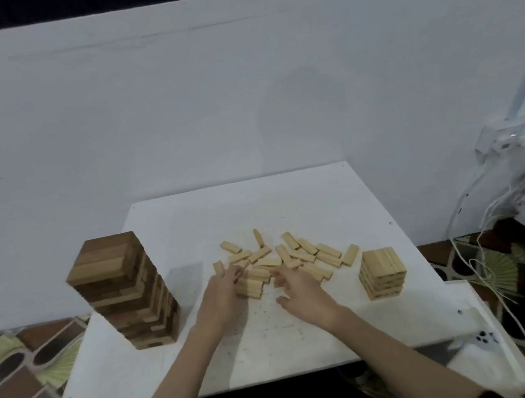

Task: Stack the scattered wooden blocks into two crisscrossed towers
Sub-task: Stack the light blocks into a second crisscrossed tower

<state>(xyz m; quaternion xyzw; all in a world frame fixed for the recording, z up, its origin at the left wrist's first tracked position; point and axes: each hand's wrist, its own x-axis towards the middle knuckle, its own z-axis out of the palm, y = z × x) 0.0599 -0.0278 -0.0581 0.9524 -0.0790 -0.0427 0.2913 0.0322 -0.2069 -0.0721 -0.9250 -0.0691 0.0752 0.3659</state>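
Two towers already stand on the white surface: a tall dark tower at the left, its layers crisscrossed, and a short pale tower at the right, only a few layers high; between them, toward the far side, lies a loose heap of pale blocks, some overlapping, some lying apart at odd angles; both hands reach into the near edge of that heap; the left hand has its fingers on a small cluster of blocks at the heap's near-left corner, though whether they have closed round one I cannot tell; the right hand hovers just beside it, fingers spread and relaxed, its grip apart and holding nothing; the step in hand looks to be gathering blocks for the short tower, which is well short of finished judging by how many lie loose; the next move calls for picking out a few blocks, lining them up side by side, and setting them across the top layer of the pale tower at right angles, gently enough not to shift the layers beneath.
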